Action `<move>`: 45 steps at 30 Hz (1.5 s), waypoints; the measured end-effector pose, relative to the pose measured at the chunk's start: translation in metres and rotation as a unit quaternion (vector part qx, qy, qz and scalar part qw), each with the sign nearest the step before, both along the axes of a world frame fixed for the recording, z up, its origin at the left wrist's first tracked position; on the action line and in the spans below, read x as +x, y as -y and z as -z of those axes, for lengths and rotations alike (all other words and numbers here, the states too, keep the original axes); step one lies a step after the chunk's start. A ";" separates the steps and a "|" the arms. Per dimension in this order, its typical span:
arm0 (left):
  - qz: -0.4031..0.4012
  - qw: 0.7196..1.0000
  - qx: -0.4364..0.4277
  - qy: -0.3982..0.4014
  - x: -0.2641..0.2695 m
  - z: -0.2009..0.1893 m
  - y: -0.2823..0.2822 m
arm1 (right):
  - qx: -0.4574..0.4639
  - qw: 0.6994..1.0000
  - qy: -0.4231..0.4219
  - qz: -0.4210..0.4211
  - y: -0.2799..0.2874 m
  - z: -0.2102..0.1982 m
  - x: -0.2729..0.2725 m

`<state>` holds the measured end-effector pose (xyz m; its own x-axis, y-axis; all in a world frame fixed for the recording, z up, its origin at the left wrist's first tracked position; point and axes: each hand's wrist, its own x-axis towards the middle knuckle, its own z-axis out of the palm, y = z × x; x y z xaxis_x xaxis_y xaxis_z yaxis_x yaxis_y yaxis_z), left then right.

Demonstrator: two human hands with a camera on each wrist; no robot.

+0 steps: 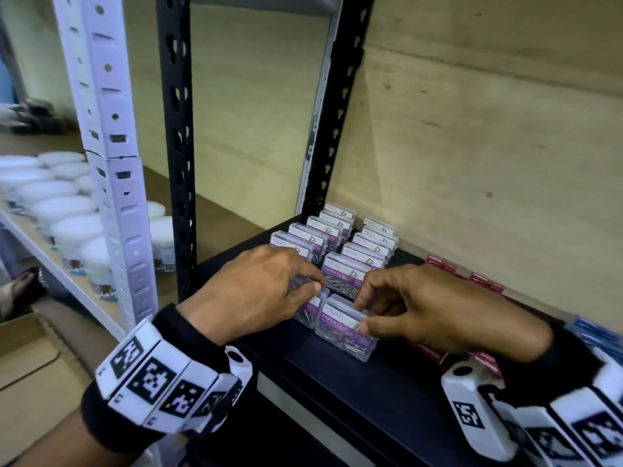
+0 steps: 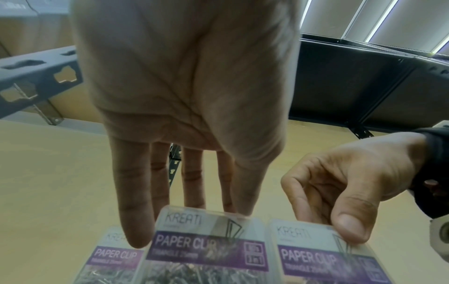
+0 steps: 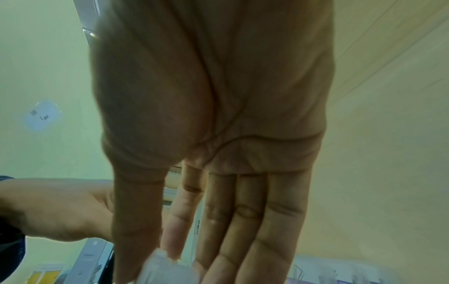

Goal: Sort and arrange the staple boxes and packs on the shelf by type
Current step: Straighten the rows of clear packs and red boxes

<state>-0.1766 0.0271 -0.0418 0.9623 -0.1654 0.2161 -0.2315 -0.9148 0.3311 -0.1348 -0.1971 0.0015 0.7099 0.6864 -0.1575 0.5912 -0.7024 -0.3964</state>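
Heads up: your right hand point(image 1: 421, 308) pinches the front paper clip box point(image 1: 344, 328), your left hand point(image 1: 259, 288) pinches its neighbour point(image 1: 312, 306); nudge either and the upright row behind topples like dominoes.

Before you, a black perforated steel shelving upright point(image 1: 177, 139) rises against a pale plywood back wall point(image 1: 472, 129); at left, a white perforated metal upright point(image 1: 111, 136) adjoins a shelf of white-lidded round tubs point(image 1: 64, 210).
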 end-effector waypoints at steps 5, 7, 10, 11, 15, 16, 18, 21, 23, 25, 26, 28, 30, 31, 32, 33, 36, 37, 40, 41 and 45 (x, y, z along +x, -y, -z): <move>0.002 1.000 -0.017 -0.021 0.000 0.000 -0.003 | 0.010 0.999 0.034 0.002 0.002 0.004 -0.001; 0.000 1.000 -0.019 -0.020 0.001 0.000 -0.002 | 0.007 0.999 0.037 0.008 0.004 0.004 -0.001; -0.002 1.000 -0.016 -0.012 0.001 0.001 -0.001 | 0.000 0.999 0.040 0.008 0.004 0.004 -0.003; -0.002 1.000 -0.015 -0.010 0.001 0.002 -0.001 | -0.002 0.999 0.040 0.009 0.004 0.004 -0.003; 0.004 1.000 -0.010 -0.005 0.001 0.001 -0.002 | -0.013 0.999 0.049 0.015 0.000 0.005 -0.002; 0.004 1.000 -0.006 -0.005 0.000 0.001 -0.001 | -0.016 0.999 0.045 0.017 0.000 0.004 -0.002; -0.001 1.000 0.005 -0.011 -0.002 -0.003 -0.001 | -0.020 0.999 0.033 0.020 -0.001 -0.001 0.000; -0.012 1.000 -0.010 -0.015 0.001 -0.014 -0.005 | -0.035 0.997 0.068 0.031 -0.005 -0.017 0.013; -0.026 0.999 -0.016 -0.017 0.011 -0.022 -0.010 | -0.052 0.993 0.101 0.034 -0.013 -0.029 0.027; -0.045 0.999 -0.004 -0.027 0.026 -0.030 -0.017 | -0.066 0.990 0.123 0.029 -0.023 -0.037 0.041; -0.055 0.998 0.002 -0.036 0.034 -0.034 -0.020 | -0.072 0.989 0.127 0.025 -0.028 -0.038 0.048; -0.071 0.995 0.028 -0.056 0.048 -0.039 -0.025 | -0.087 0.989 0.120 0.022 -0.035 -0.037 0.059; -0.079 0.992 0.072 -0.074 0.059 -0.042 -0.028 | -0.107 0.989 0.101 0.022 -0.040 -0.032 0.067; -0.081 0.990 0.085 -0.083 0.063 -0.042 -0.030 | -0.117 0.988 0.097 0.021 -0.043 -0.029 0.070; -0.081 0.989 0.089 -0.090 0.067 -0.042 -0.032 | -0.128 0.987 0.098 0.019 -0.044 -0.027 0.072; -0.081 0.989 0.086 -0.093 0.069 -0.043 -0.033 | -0.137 0.985 0.100 0.018 -0.045 -0.025 0.074; -0.082 0.989 0.072 -0.096 0.071 -0.046 -0.030 | -0.147 0.984 0.096 0.020 -0.045 -0.020 0.075; -0.080 0.990 0.071 -0.095 0.071 -0.047 -0.028 | -0.147 0.985 0.090 0.020 -0.044 -0.020 0.074; -0.077 0.990 0.078 -0.093 0.072 -0.048 -0.023 | -0.145 0.987 0.060 0.016 -0.038 -0.021 0.073; -0.075 0.989 0.079 -0.096 0.072 -0.048 -0.022 | -0.145 0.988 0.052 0.015 -0.035 -0.021 0.071; -0.065 0.989 0.065 -0.115 0.073 -0.050 -0.018 | -0.135 0.990 0.041 0.013 -0.025 -0.024 0.064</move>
<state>-0.1040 0.0451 0.0086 0.9984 -0.0488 -0.0268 -0.0410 -0.9701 0.2393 -0.0711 -0.1723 0.0251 0.7452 0.6085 -0.2729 0.5939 -0.7917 -0.1435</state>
